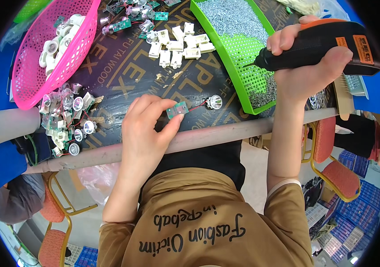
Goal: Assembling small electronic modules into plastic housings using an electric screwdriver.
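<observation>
Between thumb and fingers, my left hand (148, 120) pinches a small green circuit board (177, 110) just above the table's near edge. Red wires run from the board to a clear lamp reflector (215, 102) on the table to its right. My right hand (303, 71) is wrapped round a black and orange electric screwdriver (323, 53). The driver's thin bit points left, over a green perforated tray (243, 66). Silvery screws (230, 18) fill the tray's far part, and darker screws (265, 91) lie in its near end.
Cream plastic housings (176, 44) lie mid-table, with loose boards and reflectors (132, 18) behind. At left stand a pink basket (21, 75) of white lamp parts, a pile of wired assemblies (68, 115) and a translucent container (10, 127). Red chairs (325, 138) stand beyond the table edge.
</observation>
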### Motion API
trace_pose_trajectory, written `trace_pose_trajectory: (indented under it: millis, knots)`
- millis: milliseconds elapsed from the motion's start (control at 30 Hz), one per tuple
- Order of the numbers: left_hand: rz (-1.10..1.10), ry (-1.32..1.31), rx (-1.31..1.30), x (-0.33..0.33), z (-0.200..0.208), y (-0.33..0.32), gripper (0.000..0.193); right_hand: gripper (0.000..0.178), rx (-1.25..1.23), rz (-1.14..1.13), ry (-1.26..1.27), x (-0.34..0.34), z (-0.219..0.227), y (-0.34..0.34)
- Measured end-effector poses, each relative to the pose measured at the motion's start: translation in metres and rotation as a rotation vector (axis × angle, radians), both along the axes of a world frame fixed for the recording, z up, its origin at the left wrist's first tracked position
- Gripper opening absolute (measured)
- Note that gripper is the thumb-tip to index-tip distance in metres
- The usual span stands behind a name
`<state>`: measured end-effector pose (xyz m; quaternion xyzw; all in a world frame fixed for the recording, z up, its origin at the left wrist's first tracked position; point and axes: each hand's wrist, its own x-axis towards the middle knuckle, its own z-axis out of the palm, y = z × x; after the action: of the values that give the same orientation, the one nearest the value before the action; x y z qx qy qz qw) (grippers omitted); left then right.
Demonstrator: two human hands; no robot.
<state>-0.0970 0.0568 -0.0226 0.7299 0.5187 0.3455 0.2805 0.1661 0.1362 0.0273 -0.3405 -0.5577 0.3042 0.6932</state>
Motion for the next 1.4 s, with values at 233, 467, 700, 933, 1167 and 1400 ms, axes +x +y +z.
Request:
trace_pose_trajectory:
  millis: [233, 467, 700, 933, 1167, 1400]
  knots:
    - [0.003, -0.01, -0.02, 0.001, 0.001, 0.0, 0.023, 0.082, 0.058, 0.145, 0.065, 0.009, -0.008, 0.005]
    - [0.023, -0.024, -0.031, 0.0, -0.001, -0.003, 0.023, 0.084, 0.052, 0.157, 0.064, 0.007, -0.01, 0.003]
    - [-0.008, -0.063, -0.019, 0.0, -0.006, -0.001, 0.02, 0.089, 0.089, 0.523, 0.143, 0.011, 0.026, -0.011]
    - [-0.008, -0.045, 0.075, -0.002, -0.005, 0.001, 0.021, 0.079, -0.068, 0.596, 0.109, -0.059, 0.035, -0.043]
    - [-0.006, -0.078, 0.073, -0.002, -0.01, 0.0, 0.022, 0.097, -0.024, 0.792, -0.051, -0.078, 0.023, -0.029]
    - [-0.02, -0.085, 0.104, -0.002, -0.01, 0.0, 0.022, 0.097, -0.042, 0.749, -0.031, -0.089, 0.021, -0.032]
